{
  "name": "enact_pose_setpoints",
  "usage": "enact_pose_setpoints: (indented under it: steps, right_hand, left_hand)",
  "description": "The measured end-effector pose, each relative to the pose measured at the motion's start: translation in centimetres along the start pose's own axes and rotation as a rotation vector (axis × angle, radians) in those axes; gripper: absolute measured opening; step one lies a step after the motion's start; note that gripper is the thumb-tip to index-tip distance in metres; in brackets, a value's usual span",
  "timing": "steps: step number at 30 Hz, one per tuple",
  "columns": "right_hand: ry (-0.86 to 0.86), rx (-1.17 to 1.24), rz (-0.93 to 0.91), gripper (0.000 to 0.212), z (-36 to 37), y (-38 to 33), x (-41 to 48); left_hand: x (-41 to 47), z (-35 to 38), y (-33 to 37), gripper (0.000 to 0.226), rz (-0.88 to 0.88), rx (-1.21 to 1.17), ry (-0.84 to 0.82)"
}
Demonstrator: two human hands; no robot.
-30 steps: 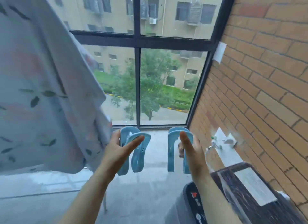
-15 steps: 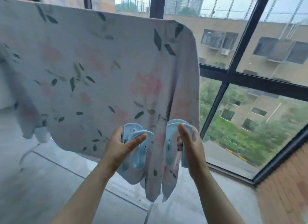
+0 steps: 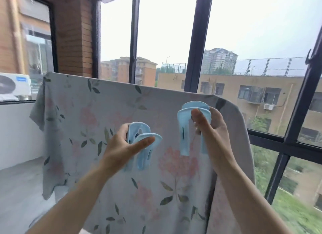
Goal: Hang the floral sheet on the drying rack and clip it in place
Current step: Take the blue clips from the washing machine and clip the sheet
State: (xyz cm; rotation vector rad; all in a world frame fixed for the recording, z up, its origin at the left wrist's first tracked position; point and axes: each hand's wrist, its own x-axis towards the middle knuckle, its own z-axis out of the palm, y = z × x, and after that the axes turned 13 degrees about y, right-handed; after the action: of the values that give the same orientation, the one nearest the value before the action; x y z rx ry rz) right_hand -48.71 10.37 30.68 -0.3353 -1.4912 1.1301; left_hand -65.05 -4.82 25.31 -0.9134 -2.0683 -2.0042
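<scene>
The floral sheet [image 3: 97,122], pale with pink flowers and green leaves, hangs draped over a rack bar that it hides; its top edge runs from upper left to the right. My left hand [image 3: 120,150] grips two large light-blue clips [image 3: 142,146] in front of the sheet's middle. My right hand [image 3: 212,129] holds another light-blue clip [image 3: 186,127] higher up, just below the sheet's top right corner, its legs pointing down. Both clips are apart from the sheet's top edge.
Dark-framed windows [image 3: 193,42] stand right behind the sheet, with buildings outside. A brick pillar [image 3: 75,33] rises at the back left. An air-conditioner unit [image 3: 14,86] sits beyond the left window. Grey floor [image 3: 19,190] lies to the left.
My view has swung left and up from the brick wall and floor to the hung sheet. Both hands rose with the clips; the right one is now near the sheet's top right corner.
</scene>
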Motion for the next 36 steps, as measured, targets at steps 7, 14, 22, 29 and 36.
enact_pose_setpoints:
  steps: [7, 14, 22, 29, 36]
  right_hand:
    - [-0.055, -0.008, -0.116, 0.047, 1.0, -2.2, 8.1]
    - [0.012, -0.078, -0.06, 0.066, 2.8, -2.2, 13.8]
    - [0.025, -0.049, -0.043, 0.059, 4.9, -2.0, 17.5]
    - [0.152, 0.029, -0.066, 0.034, 6.1, -1.4, 18.5]
    - [0.239, 0.098, -0.111, 0.028, 7.1, -1.7, 19.9]
  left_hand:
    - [8.5, 2.5, 2.0, 0.072, 0.197, 0.083, -0.056]
    - [15.4, 4.8, 3.0, 0.108, 0.277, 0.07, -0.262]
    - [19.8, 7.7, 2.8, 0.077, 0.215, -0.069, -0.506]
    - [20.4, 7.5, 2.0, 0.064, 0.221, -0.131, -0.566]
    - [20.9, 7.6, 2.0, 0.062, 0.209, -0.138, -0.585]
